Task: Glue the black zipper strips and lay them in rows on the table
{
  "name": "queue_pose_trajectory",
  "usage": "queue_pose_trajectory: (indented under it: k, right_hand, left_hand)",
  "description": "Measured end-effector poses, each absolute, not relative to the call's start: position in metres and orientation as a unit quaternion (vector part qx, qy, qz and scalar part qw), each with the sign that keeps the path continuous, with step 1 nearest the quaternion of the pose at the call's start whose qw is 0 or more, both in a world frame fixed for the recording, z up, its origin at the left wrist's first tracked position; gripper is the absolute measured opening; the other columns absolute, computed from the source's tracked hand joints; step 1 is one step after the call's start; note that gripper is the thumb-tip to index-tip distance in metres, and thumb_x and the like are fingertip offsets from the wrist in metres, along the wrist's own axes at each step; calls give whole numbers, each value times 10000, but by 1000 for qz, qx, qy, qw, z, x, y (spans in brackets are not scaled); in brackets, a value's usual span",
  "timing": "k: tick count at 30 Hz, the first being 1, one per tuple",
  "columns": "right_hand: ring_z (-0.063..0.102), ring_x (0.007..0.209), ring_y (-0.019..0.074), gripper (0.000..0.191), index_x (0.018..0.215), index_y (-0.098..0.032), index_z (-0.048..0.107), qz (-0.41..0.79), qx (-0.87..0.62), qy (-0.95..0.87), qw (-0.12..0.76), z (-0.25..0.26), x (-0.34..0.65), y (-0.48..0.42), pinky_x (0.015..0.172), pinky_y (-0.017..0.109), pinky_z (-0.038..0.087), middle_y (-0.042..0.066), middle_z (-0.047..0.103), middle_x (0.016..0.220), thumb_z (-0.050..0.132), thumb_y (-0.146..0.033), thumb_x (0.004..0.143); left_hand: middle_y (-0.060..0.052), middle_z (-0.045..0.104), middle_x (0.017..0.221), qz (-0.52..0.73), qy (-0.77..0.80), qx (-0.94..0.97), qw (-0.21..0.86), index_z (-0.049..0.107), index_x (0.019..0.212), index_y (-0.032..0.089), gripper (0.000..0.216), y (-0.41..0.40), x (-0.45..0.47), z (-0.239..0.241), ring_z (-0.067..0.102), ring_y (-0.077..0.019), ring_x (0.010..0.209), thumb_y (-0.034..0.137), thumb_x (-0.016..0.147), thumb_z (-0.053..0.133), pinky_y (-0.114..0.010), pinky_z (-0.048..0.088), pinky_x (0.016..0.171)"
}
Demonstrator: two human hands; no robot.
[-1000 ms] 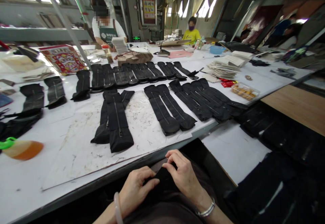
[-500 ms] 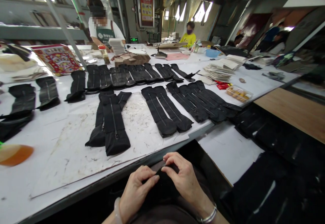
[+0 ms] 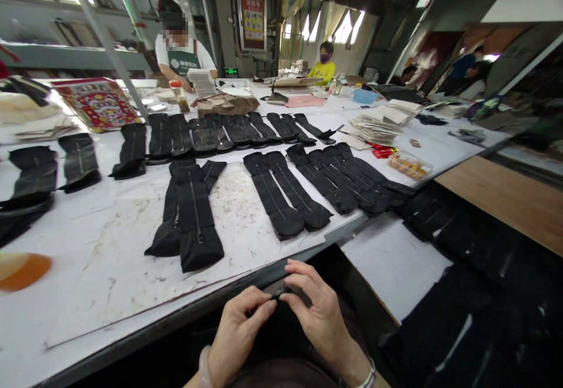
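Note:
Above my lap, in front of the table's near edge, both hands meet at a small dark piece (image 3: 278,293) with a shiny bit on it; its kind is too small to make out. My left hand (image 3: 243,319) pinches one end between thumb and forefinger. At the other end is my right hand (image 3: 316,306), its thumb against the piece and its upper fingers arched above. Dark cloth below the hands merges with my clothing. Closest on the table are two black zippered fabric pieces (image 3: 196,215), one lying across the other.
The white table (image 3: 109,294) bears rows of black zippered pieces (image 3: 281,194). An orange object (image 3: 24,271) lies at left. More black pieces (image 3: 475,317) are piled at right beside a wooden board (image 3: 505,194). Across the table stand a person in an apron (image 3: 182,60) and one in yellow (image 3: 323,71).
The fingers of my right hand have lifted and opened slightly, so more of the small dark piece shows. My left hand keeps its pinch. The view has shifted a little.

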State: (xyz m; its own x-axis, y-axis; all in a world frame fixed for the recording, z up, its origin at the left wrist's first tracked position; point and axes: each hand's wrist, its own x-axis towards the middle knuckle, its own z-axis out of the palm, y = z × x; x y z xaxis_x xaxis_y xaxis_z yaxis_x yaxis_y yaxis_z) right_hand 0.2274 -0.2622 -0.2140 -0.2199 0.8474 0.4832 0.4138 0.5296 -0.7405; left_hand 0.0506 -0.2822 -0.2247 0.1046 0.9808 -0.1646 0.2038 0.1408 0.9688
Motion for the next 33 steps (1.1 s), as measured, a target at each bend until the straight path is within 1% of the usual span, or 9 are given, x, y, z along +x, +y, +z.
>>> queue_pose_trajectory:
  k: [2,5,9,12,17,23,27,29,33]
  right_hand:
    - [574,1138,245,223,977,-229,617,163,-408,-766,469,-215,229,-262,977,423,513,80,626,1065,600,-48,849]
    - [589,1034,226,250,988,-225,627,86,-396,-789,462,-217,231,-263,1002,498,483,64,598,974,576,-22,853]
    - [589,947,197,242,967,-218,616,83,-378,-808,444,-216,230,-264,1014,511,455,50,589,943,545,-10,865]
    - [577,912,194,207,921,-216,597,140,-380,-806,432,-210,229,-265,991,481,456,38,585,898,522,-28,882]
    - [546,854,189,193,798,-217,532,282,-418,-761,408,-190,229,-265,764,331,481,31,570,850,505,-47,887]
    - [559,863,179,158,731,-208,538,442,-459,-677,367,-172,227,-261,804,310,434,23,582,858,553,-88,832]
    - [559,866,191,107,694,-192,557,529,-475,-613,346,-169,224,-256,824,324,411,39,604,869,581,-160,794]
    - [552,852,190,93,690,-183,572,566,-474,-582,340,-168,223,-253,813,321,407,42,611,864,601,-201,777]
    - [535,748,157,105,688,-166,613,637,-457,-526,330,-166,220,-251,725,286,414,24,614,804,653,-249,738]
  left_hand:
    - [-20,570,682,382,554,530,515,704,680,174,320,-285,49,-224,492,-157,657,455,815,632,-264,403,645]
    - [-18,563,679,383,553,527,519,710,691,173,318,-286,48,-225,486,-156,653,462,806,642,-263,396,639]
    - [-14,559,681,385,542,519,537,737,728,177,313,-284,48,-221,481,-154,659,469,797,649,-261,395,646]
    - [-8,558,662,383,542,507,550,729,703,173,304,-283,49,-218,471,-150,652,465,771,673,-259,392,643]
    - [-21,625,683,364,541,478,589,745,754,159,285,-283,48,-212,500,-159,669,440,742,697,-266,408,663]
    - [9,588,605,329,529,457,634,719,735,132,274,-278,46,-195,452,-105,566,405,708,729,-225,351,550]
    - [81,478,479,288,513,405,700,614,760,155,373,-274,44,-186,393,-59,360,492,672,747,-194,268,397]
    - [71,519,472,277,508,366,729,591,788,162,443,-274,44,-184,491,-89,353,539,635,767,-187,316,381]
    - [-40,699,658,305,503,301,750,649,847,128,474,-274,43,-177,691,-161,633,482,592,836,-221,506,593]
